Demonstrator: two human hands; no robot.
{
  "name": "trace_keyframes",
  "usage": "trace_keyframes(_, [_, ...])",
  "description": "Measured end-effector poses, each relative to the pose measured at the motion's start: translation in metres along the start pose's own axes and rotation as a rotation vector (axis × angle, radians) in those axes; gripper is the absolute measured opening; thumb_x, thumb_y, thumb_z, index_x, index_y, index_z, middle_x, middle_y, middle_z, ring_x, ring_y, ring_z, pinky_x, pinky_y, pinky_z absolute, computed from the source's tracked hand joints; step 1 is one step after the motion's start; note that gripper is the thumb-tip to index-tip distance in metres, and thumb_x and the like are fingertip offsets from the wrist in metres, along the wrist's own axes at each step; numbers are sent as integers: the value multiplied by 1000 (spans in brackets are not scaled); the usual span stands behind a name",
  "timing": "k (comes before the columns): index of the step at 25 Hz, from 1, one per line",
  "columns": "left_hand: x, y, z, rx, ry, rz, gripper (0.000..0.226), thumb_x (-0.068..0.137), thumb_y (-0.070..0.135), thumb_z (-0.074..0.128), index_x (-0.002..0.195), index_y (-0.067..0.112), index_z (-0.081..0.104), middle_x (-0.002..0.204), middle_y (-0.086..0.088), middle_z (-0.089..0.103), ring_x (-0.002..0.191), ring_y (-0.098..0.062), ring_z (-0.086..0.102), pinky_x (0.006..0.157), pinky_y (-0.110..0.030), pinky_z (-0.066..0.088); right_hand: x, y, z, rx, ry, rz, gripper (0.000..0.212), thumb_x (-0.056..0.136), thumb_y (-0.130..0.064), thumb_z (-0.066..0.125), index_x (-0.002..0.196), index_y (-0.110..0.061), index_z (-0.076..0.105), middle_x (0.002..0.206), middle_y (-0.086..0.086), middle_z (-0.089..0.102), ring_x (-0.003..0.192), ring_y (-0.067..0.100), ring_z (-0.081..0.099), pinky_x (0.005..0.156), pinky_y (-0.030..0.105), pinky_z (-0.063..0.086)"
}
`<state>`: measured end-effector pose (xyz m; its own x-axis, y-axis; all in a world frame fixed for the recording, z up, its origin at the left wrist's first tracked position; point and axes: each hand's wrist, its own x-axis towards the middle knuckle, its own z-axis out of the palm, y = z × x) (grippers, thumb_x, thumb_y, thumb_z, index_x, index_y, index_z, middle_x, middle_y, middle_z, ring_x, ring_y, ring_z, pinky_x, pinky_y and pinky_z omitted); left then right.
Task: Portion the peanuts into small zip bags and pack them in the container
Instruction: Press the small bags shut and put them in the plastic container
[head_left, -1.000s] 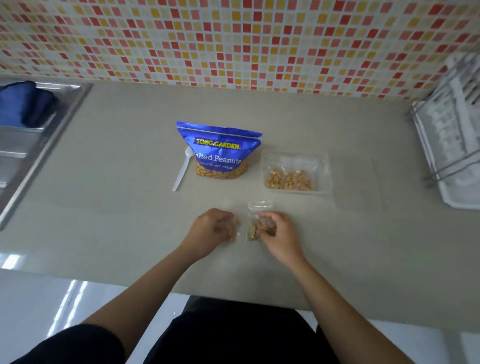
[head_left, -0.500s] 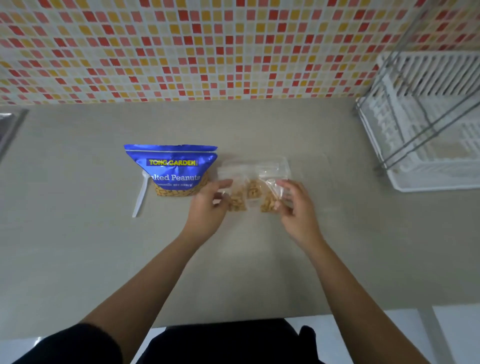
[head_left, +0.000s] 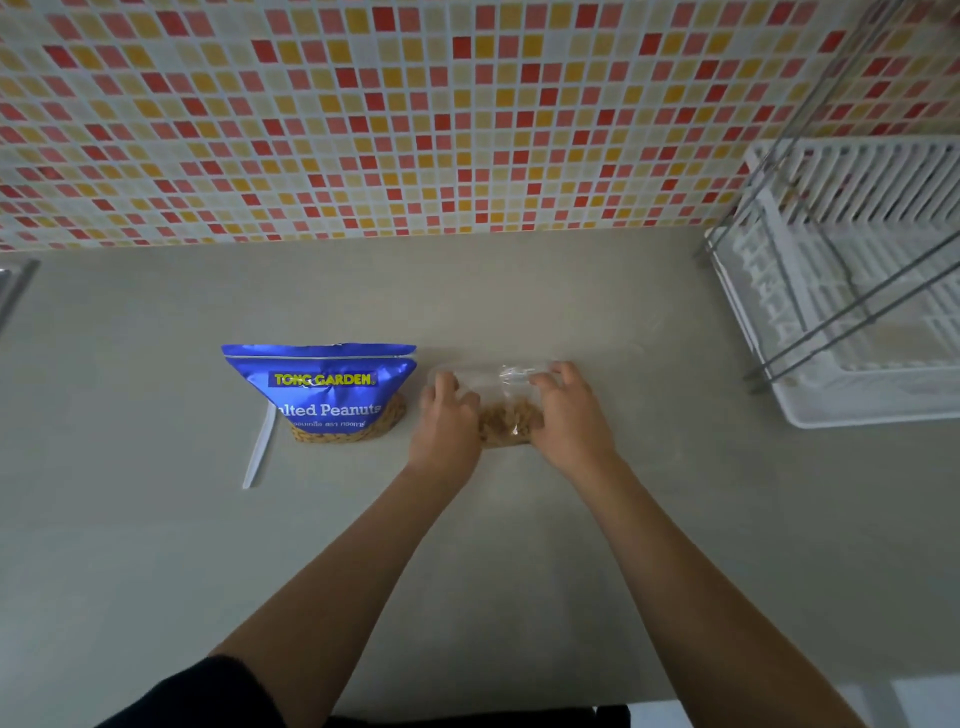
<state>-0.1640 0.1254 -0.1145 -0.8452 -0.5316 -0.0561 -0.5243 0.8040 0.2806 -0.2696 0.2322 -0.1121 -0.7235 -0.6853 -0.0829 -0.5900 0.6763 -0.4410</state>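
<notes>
Zip bags (head_left: 506, 423) (peanut-filled) held between left fingers (head_left: 445, 388) and right fingers (head_left: 556, 378).

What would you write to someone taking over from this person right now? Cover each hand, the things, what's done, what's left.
Left hand: on the zip bags at the left of the container; grip hidden.
Right hand: fingers curled on a bag top.
Peanut bag and spoon: left of the container.
Done: peanuts portioned, bags going in.
Left: probably settle them and let go.
</notes>
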Motion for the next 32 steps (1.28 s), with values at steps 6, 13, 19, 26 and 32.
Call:
trace_keyframes(6, [-16, -19, 6, -55, 110, -80, 29, 66, -1, 71, 95, 1, 65, 91, -26, 61, 99, -39, 54, 76, -42, 53, -20, 59, 2, 122, 166, 543, 49, 83, -10, 53, 131, -10, 42, 144, 27, 26, 131, 42, 27, 106, 43, 27])
trace_keyframes(13, [-15, -13, 1, -198, 27, -155, 25, 82, 1, 50, 106, -2, 56, 113, -18, 57, 102, -38, 55, 78, -40, 46, -28, 74, -8, 39, 79, 735, 77, 64, -38, 79, 127, -16, 39, 130, 19, 35, 121, 39, 34, 97, 46, 36])
trace_keyframes(19, [-17, -13, 3, -189, -18, -182, 31, 86, 8, 50, 116, 0, 55, 125, -19, 52, 109, -38, 53, 84, -41, 45, -26, 79, -40, 581, 800, 488, 33, 76, 11, 51, 109, 4, 51, 100, 17, 59, 87, 23, 59, 74, 9, 37])
trace_keyframes(26, [-25, 5, -14, -386, 193, -92, 33, 91, 26, 42, 97, 3, 65, 97, -21, 64, 85, -37, 61, 80, -36, 49, -17, 62, -60, 1331, 855, 363, 19, 92, -5, 49, 95, -23, 47, 89, 6, 63, 59, 1, 58, 52, 14, 44])
trace_keyframes(32, [-30, 21, -22, -984, 158, -377, 30, 87, 32, 51, 114, 20, 58, 78, 1, 68, 76, -20, 68, 85, -43, 54, -10, 42, -27, 1335, 393, 403, 22, 87, -2, 56, 106, -12, 56, 89, 0, 58, 62, -2, 56, 59, 10, 45])
